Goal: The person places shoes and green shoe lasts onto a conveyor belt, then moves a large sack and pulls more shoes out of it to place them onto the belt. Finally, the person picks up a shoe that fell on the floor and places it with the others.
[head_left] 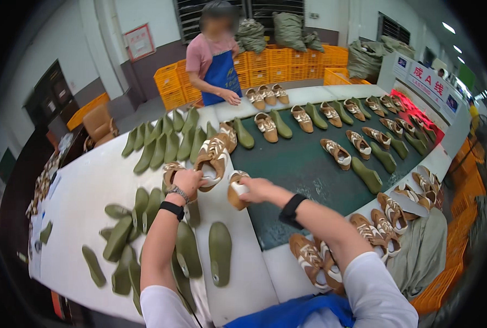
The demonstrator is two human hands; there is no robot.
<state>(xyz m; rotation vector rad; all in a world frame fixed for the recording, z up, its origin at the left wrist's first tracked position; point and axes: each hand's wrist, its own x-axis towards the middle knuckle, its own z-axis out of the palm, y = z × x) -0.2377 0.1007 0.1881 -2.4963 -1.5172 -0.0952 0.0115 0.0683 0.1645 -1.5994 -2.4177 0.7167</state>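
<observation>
My left hand (187, 183), with a watch and a black band on the wrist, is closed at the collar of a brown-and-white sneaker (213, 156). Another brown shoe (171, 170) shows partly behind that hand. In my right hand (258, 190), the fingers grip the white-lined heel of a second brown sneaker (235, 197), tilted over the edge of the green belt (303, 180). Below my hands, a green shoe last (220, 252) lies on the white table (238, 298). More green lasts (187, 249) lie around my left forearm.
Sneakers and green lasts stand in rows along the belt, toward a red-lit machine (418, 106). More sneakers (392, 213) line the right ledge beside a grey-green sack (418, 246). Across the table stands a person in a blue apron (221, 76); orange crates (276, 63) are stacked behind.
</observation>
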